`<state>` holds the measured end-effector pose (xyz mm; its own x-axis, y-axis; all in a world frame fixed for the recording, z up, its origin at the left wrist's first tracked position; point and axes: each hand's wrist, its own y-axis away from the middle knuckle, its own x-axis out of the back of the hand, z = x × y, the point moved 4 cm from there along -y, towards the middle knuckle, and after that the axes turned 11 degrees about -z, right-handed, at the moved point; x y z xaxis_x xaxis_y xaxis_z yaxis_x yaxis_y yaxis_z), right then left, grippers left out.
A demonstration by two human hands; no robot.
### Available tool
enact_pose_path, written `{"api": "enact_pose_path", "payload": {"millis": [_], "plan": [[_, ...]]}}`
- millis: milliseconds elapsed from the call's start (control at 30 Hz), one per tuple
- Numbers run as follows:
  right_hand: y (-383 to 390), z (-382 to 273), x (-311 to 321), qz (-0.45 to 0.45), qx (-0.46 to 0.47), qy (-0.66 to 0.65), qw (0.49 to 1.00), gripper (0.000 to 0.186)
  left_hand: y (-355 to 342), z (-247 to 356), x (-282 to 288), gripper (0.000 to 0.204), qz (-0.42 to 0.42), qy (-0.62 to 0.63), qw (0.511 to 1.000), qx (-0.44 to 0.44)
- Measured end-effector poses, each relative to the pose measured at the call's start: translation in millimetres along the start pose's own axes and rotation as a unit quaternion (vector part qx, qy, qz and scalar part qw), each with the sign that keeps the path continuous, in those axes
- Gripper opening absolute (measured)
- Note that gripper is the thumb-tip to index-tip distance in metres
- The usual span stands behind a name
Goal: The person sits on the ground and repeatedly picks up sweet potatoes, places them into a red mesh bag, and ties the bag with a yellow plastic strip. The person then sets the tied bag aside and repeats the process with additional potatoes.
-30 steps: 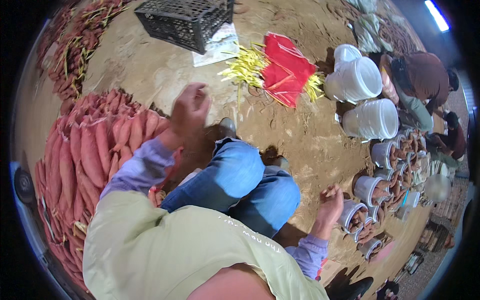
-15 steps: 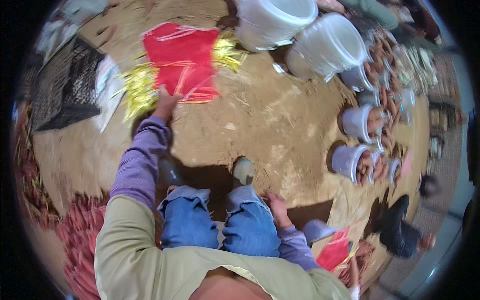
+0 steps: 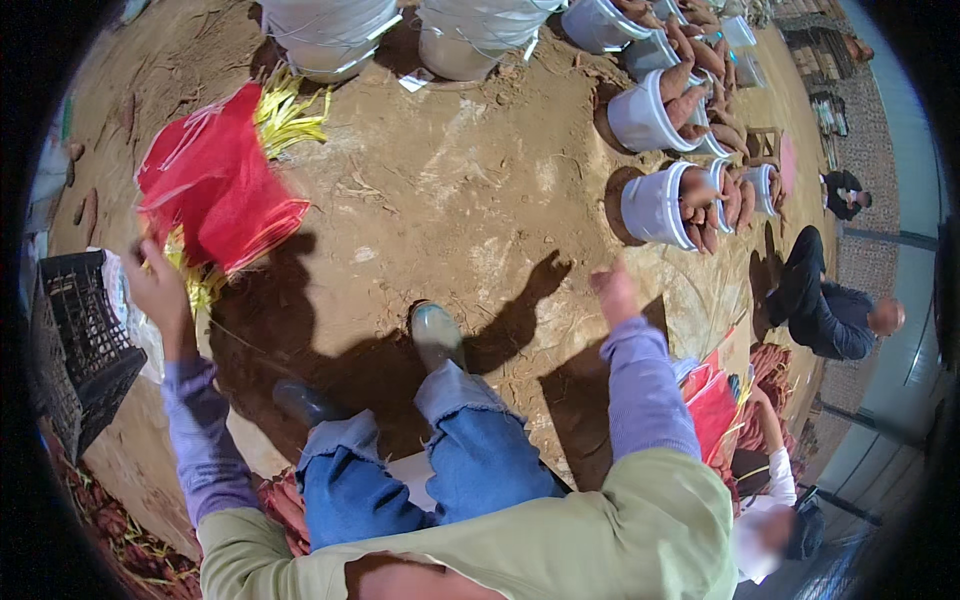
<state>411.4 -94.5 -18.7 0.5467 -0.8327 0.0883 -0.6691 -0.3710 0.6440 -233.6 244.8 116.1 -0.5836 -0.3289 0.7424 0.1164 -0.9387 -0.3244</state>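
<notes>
Toward the far left edge of the visible brown earthen floor [image 3: 500, 190] lies a flat red fabric pile [image 3: 215, 185]. Our left hand [image 3: 162, 292] is at its near-left corner; our right hand [image 3: 615, 291] hovers near a round white plastic bucket [image 3: 652, 205] — we can't make out either hand's finger grip.

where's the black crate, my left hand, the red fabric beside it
Black crate [image 3: 88, 372], head view, its side wall
Left hand [image 3: 160, 292], head view, back of the hand
Red fabric [image 3: 215, 190], head view, middle of its top

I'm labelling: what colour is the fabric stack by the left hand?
The fabric stack is mostly red; best view: head.
</notes>
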Motion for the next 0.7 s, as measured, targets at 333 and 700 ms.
{"api": "enact_pose_path", "payload": {"millis": [333, 700], "plan": [[-106, -100, 64, 0.137, 0.098, -0.09, 0.982, 0.045, 127, 90, -41, 0.022, -0.257, 0.34, 0.885, 0.186], [-134, -106, 102, 0.095, 0.077, -0.216, 0.969, 0.019, 171, 82, -87, 0.026, -0.304, 0.578, 0.615, 0.443]]}}
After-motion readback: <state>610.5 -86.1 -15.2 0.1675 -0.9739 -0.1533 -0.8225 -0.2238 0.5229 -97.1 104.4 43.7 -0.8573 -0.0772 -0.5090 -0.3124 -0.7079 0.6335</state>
